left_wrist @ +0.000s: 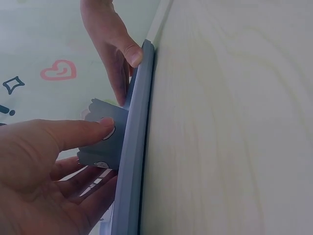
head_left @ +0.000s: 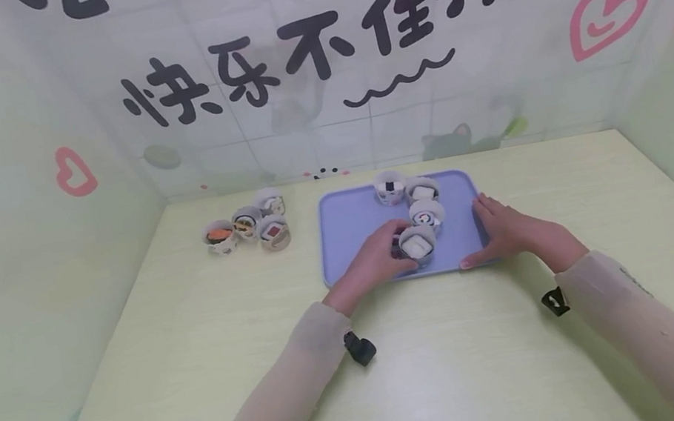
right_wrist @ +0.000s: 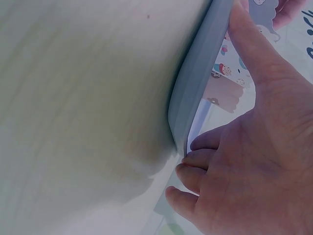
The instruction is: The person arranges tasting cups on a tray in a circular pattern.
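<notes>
My left hand grips a small paper cup near the front edge of a blue tray. Inside that cup lies a white block-like piece. The left wrist view shows the thumb pressed on the cup's printed side and the fingers round its other side. At the tray's near right corner rests my right hand, fingers along the right edge and thumb on the front rim. Behind the held cup, a cup with a round sushi-like roll and a cup with a white piece stand in a row.
Another cup with a white, black-banded piece stands at the tray's back edge. Left of the tray, several cups cluster on the table, one with an orange-topped piece. A printed white curtain hangs behind the table.
</notes>
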